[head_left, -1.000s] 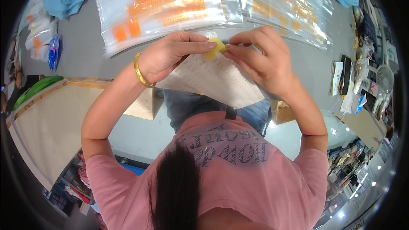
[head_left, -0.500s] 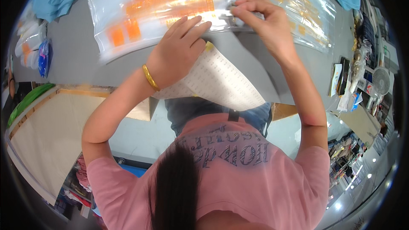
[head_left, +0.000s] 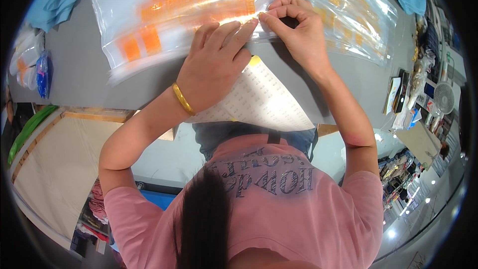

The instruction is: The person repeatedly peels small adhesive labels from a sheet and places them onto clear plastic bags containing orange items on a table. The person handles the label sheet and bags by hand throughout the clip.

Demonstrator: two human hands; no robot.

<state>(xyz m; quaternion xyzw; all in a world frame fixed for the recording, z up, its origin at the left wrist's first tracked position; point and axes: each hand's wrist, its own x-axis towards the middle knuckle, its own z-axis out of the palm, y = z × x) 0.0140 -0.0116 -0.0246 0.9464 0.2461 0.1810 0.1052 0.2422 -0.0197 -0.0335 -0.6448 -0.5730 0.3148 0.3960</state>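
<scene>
My left hand (head_left: pixel 214 65), a gold bangle at its wrist, lies with fingers stretched out over the near edge of a stack of clear plastic bags (head_left: pixel 119 20) with orange print. Beneath its palm and thumb, a white sheet of small printed labels (head_left: pixel 269 99) with a yellow corner slants down over the table's near edge. Whether the hidden part of the sheet is gripped does not show. My right hand (head_left: pixel 301 27) has thumb and forefinger pinched together right by the left fingertips, above the bags' right edge. Anything between those fingers is too small to make out.
A second stack of clear bags with yellow-orange print (head_left: pixel 368 15) lies to the right on the grey table (head_left: pixel 74 69). Light blue cloth (head_left: pixel 59 0) sits at both far corners. Plastic packs (head_left: pixel 27 55) are at the left edge; a phone (head_left: pixel 401 89) and small fan (head_left: pixel 444 97) are right.
My right hand has moved left, from the gap between the two bag stacks to my left fingertips. My left hand stays on the bags, its fingers shifted slightly right.
</scene>
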